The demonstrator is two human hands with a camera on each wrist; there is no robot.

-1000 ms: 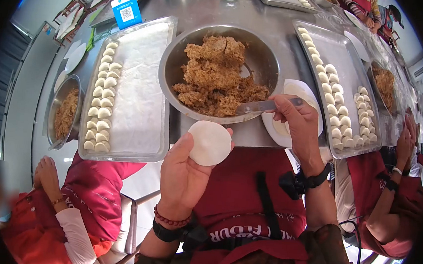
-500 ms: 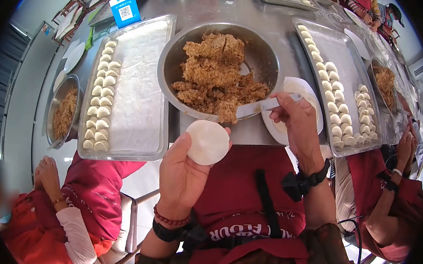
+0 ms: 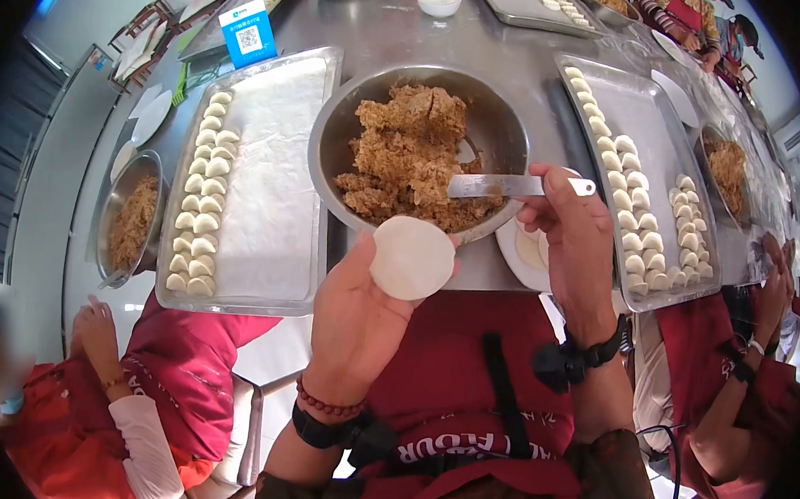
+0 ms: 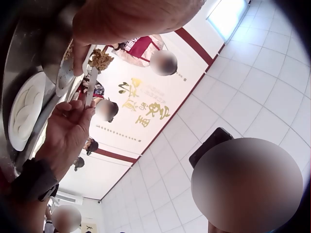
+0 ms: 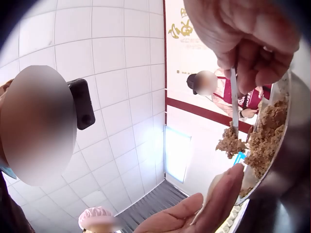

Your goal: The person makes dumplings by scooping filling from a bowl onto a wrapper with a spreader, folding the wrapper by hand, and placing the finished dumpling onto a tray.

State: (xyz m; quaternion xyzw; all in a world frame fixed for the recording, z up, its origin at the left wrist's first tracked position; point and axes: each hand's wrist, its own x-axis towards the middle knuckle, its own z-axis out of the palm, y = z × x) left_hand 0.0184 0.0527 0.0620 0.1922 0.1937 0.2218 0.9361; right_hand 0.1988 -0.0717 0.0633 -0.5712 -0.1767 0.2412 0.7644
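My left hand holds a round white dumpling wrapper across its fingers, thumb along the left edge. The wrapper is close to the near rim of a steel mixing bowl with brown minced filling. In my right hand a flat metal spatula is pinched near its end. A clump of filling clings to the spatula's tip, as the right wrist view shows, above the left fingertips. In the head view this clump overlaps the filling in the bowl.
Trays of folded dumplings flank the bowl, one left and one right. A white plate of wrappers lies beside the right hand. Smaller filling bowls stand farther out. People sit close on both sides. A blue QR-code stand is behind the left tray.
The spatula, earlier low in the filling and then at the bowl's near rim, now has its loaded tip raised over the filling. The left hand with the wrapper has shifted slightly right and nearer the bowl.
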